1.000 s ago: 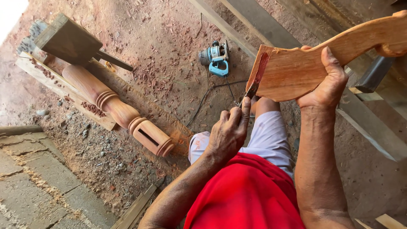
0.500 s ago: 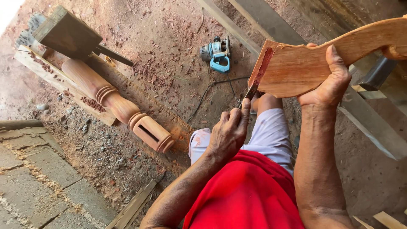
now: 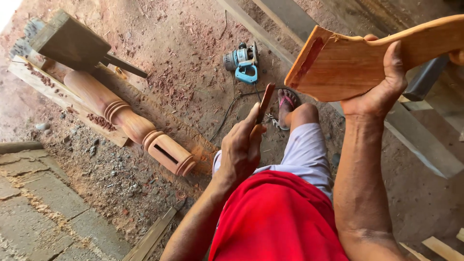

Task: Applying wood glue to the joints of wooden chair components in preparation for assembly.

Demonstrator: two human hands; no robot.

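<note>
A carving step in hand. The right hand [image 3: 374, 94] is clamped on a curved wooden workpiece [image 3: 367, 60], raised above the knee with its cut end toward the tool. The left hand [image 3: 241, 152] has its grip closed around a wooden-handled chisel [image 3: 265, 102], whose tip hangs just short of the workpiece's lower edge, not touching. On the shaving-strewn floor [image 3: 193, 63] lie a turned post [image 3: 130, 123] and a blue power tool [image 3: 243, 62], well apart. The next cut seemingly calls for a steady workpiece and the edge brought squarely against the wood.
</note>
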